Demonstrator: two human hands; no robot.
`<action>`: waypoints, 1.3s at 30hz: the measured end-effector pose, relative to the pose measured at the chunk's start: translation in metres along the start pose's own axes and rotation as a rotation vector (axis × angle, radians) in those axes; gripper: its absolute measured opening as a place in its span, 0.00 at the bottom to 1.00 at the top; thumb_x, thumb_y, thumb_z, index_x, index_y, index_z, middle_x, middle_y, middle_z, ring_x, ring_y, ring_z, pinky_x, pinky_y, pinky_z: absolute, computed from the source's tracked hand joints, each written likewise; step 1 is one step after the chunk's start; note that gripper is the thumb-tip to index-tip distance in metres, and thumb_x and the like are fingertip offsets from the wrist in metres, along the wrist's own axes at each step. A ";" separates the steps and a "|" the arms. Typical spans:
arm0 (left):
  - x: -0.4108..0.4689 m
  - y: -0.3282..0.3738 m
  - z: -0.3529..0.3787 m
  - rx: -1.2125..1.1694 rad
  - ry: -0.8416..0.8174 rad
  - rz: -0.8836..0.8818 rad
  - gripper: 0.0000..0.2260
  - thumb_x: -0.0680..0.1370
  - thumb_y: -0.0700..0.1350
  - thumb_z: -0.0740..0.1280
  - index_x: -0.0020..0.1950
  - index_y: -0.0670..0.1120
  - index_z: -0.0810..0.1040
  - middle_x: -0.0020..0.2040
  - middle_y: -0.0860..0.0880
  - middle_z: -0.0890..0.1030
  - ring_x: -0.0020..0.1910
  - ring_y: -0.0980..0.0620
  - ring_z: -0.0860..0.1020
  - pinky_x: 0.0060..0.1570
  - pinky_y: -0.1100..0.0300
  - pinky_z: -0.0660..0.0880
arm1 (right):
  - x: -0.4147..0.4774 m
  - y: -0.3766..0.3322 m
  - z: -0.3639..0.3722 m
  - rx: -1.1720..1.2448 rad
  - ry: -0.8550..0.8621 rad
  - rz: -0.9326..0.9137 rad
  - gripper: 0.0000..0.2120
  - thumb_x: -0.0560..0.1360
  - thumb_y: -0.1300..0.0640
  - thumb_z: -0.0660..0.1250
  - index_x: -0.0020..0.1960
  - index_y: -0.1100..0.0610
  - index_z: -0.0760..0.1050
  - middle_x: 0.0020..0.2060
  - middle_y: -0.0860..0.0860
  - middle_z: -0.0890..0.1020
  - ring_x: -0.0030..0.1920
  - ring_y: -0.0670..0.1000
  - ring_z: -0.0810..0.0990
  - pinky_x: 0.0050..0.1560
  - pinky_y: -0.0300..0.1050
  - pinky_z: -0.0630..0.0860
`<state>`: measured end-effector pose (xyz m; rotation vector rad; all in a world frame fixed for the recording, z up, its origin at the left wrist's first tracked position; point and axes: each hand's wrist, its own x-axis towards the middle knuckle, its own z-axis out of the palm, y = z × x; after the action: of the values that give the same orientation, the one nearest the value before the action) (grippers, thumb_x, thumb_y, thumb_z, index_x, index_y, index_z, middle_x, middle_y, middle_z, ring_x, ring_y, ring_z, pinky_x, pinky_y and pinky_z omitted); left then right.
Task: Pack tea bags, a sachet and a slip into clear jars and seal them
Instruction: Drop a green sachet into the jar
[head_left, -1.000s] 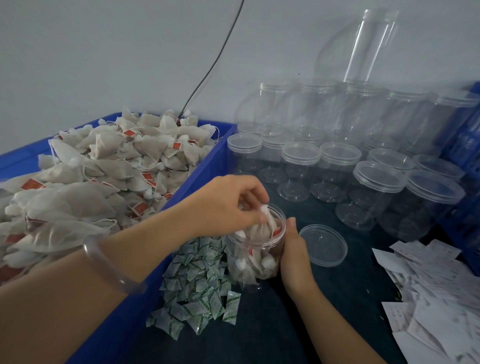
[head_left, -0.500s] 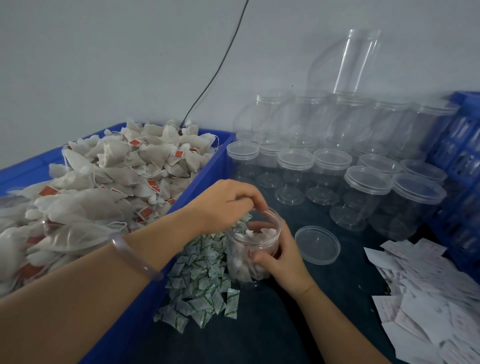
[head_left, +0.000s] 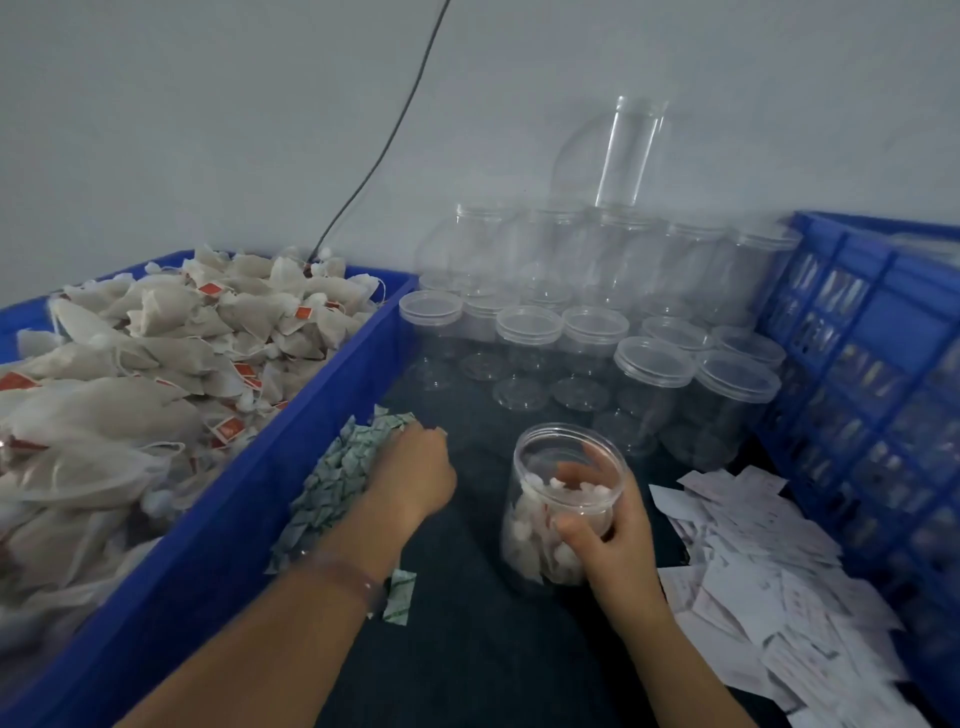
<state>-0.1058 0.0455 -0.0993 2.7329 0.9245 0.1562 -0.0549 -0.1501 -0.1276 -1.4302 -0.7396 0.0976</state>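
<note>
Head view, the only one: your right hand (head_left: 613, 535) is wrapped round the open jar (head_left: 550, 447), with the thumb on the near wall and the fingers showing through the clear plastic just under the rim. The jar stands lidless on the dark table (head_left: 467, 665), between the sachet pile (head_left: 332, 483) and the slips (head_left: 753, 587), and looks about half full of tea bags (head_left: 524, 540). Your left hand (head_left: 415, 467) lies knuckles-up on the sachet pile with its fingertips down among the packets. I cannot tell whether it has one pinched.

My judgement on handling:
- **Jar:** It is thin, light and smooth, and likely to flex under a hard squeeze. Keep your hold high, where the threaded rim stiffens it.
- **Sachet:** It is small, flat and slick. Pinch one corner between thumb and forefinger, and check that only one comes up.
- **Slips:** They are loose, light paper, so lift one by an edge.
- **Tea bags:** The ones in the blue bin (head_left: 234, 519) are soft, and their strings may snag on neighbouring bags.

As for writing, the tea-bag tags are red-orange, the sachets carry green print and the slips have dark lines. All of it is too blurred to read. No label shows on the jar.
</note>
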 end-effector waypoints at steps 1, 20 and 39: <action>0.000 -0.005 0.011 0.071 -0.005 0.009 0.14 0.79 0.40 0.59 0.61 0.42 0.77 0.61 0.43 0.73 0.60 0.43 0.72 0.58 0.52 0.72 | -0.003 0.003 0.001 -0.004 -0.017 0.004 0.28 0.57 0.46 0.72 0.56 0.50 0.73 0.53 0.50 0.81 0.53 0.43 0.80 0.49 0.32 0.74; -0.049 0.056 -0.061 -0.740 0.191 0.521 0.09 0.71 0.42 0.74 0.44 0.57 0.82 0.39 0.59 0.83 0.43 0.66 0.80 0.46 0.75 0.73 | -0.003 0.005 0.005 0.080 -0.105 0.051 0.31 0.58 0.50 0.72 0.60 0.56 0.71 0.55 0.49 0.79 0.53 0.42 0.80 0.50 0.35 0.75; -0.049 0.053 0.053 -1.639 -0.010 0.145 0.33 0.72 0.66 0.45 0.51 0.45 0.79 0.49 0.45 0.85 0.51 0.49 0.83 0.54 0.54 0.75 | 0.007 0.006 -0.015 -0.055 0.072 0.239 0.15 0.77 0.39 0.61 0.54 0.45 0.81 0.54 0.43 0.83 0.57 0.41 0.79 0.61 0.46 0.74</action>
<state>-0.1041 -0.0361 -0.1373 1.2311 0.2514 0.5910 -0.0398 -0.1588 -0.1296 -1.5624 -0.5131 0.2112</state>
